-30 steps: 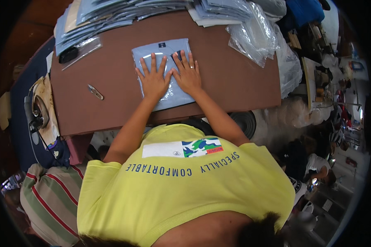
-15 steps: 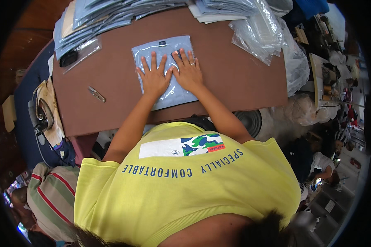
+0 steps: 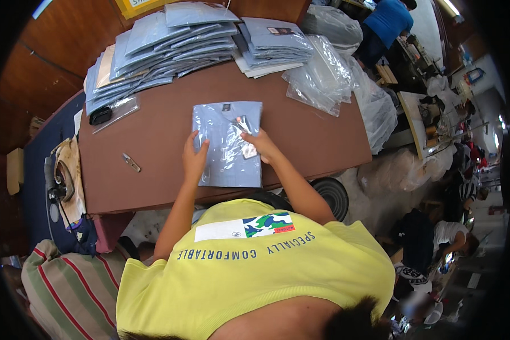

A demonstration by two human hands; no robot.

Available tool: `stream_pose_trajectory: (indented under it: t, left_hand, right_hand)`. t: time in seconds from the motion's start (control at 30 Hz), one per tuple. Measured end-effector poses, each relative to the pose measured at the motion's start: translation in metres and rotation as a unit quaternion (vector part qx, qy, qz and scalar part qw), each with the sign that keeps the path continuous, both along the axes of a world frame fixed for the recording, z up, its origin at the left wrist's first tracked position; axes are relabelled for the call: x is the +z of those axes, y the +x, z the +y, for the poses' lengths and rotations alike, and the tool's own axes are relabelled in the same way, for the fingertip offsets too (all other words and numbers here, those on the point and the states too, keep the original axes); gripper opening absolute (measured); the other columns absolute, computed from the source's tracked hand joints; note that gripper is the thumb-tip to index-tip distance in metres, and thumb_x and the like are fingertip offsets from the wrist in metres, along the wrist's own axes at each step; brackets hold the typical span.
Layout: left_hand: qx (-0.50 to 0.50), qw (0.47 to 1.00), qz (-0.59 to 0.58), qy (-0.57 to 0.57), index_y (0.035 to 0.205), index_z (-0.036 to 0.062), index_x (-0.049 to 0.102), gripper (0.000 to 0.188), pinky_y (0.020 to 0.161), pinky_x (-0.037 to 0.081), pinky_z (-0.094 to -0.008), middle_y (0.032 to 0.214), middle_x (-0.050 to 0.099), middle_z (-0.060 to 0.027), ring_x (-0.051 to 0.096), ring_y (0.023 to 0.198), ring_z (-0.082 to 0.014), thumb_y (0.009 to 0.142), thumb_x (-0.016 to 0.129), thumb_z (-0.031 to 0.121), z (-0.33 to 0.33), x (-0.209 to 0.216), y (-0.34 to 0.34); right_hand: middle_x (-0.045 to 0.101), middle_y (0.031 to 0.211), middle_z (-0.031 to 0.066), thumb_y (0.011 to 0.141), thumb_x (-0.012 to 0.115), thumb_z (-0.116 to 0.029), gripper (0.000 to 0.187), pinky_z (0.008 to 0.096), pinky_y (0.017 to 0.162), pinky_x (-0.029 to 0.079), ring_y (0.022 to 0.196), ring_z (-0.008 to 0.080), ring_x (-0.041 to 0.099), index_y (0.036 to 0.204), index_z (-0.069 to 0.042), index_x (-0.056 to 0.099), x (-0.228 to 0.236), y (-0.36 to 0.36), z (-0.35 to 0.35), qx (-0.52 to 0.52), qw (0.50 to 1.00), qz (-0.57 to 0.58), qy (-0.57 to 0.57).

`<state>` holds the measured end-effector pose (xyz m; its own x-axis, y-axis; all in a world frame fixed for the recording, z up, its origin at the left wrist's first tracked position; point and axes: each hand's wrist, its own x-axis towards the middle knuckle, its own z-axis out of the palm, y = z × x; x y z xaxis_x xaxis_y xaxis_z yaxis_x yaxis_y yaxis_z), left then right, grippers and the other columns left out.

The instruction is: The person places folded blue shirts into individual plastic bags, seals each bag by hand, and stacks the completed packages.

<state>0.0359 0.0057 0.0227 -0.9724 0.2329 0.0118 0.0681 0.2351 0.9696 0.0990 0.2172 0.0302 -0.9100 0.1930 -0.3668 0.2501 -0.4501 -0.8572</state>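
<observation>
A folded light blue shirt (image 3: 224, 144) in a glossy clear plastic bag is at the middle of the brown table, its collar end away from me. My left hand (image 3: 195, 160) grips its left edge, with the thumb on top. At the right edge my right hand (image 3: 260, 145) has hold of it too, thumb across the front beside a dark and white tag (image 3: 247, 144) under the plastic. The fingertips below the bag are hidden, and I cannot tell whether the package is lifted off the table.
Bagged blue shirts lie in a tall stack (image 3: 170, 45) and a smaller stack (image 3: 275, 39) at the back. Clear bags (image 3: 323, 73) overlap the table's right side. Small thread snips (image 3: 131, 162) lie to the left on the table (image 3: 153, 136). Farther left stands an iron (image 3: 63, 175).
Both hands have gone from lying flat on the bagged shirt to gripping its sides. The view has shifted, showing more of the stacks at the back.
</observation>
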Motion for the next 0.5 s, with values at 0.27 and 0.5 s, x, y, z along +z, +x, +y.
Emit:
stream_pose_trajectory:
  t: [0.27, 0.5]
  left_hand:
    - [0.075, 0.907, 0.228, -0.345, 0.129, 0.012, 0.047, 0.047, 0.106, 0.024, -0.0494, 0.138, 0.037, -0.0165, 0.032, 0.128, -0.0383, 0.084, 0.058, 0.02, -0.038, -0.007, 0.034]
    - [0.069, 0.856, 0.258, -0.442, 0.123, 0.0126, 0.051, 0.04, 0.107, 0.023, -0.0515, 0.136, 0.041, -0.0108, 0.032, 0.129, -0.0344, 0.085, 0.053, 0.022, -0.022, -0.025, 0.055]
  right_hand:
    - [0.059, 0.104, 0.0043, 0.084, 0.067, -0.011, 0.041, 0.0328, 0.079, 0.051, 0.092, 0.0161, 0.059, 0.12, -0.007, 0.049, 0.075, -0.003, 0.116, -0.283, 0.93, 0.234, 0.025]
    - [0.054, 0.111, 0.0088, 0.081, 0.07, -0.011, 0.055, 0.0344, 0.077, 0.05, 0.095, 0.0234, 0.057, 0.127, -0.008, 0.04, 0.066, -0.171, 0.251, -0.306, 0.914, 0.264, -0.045]
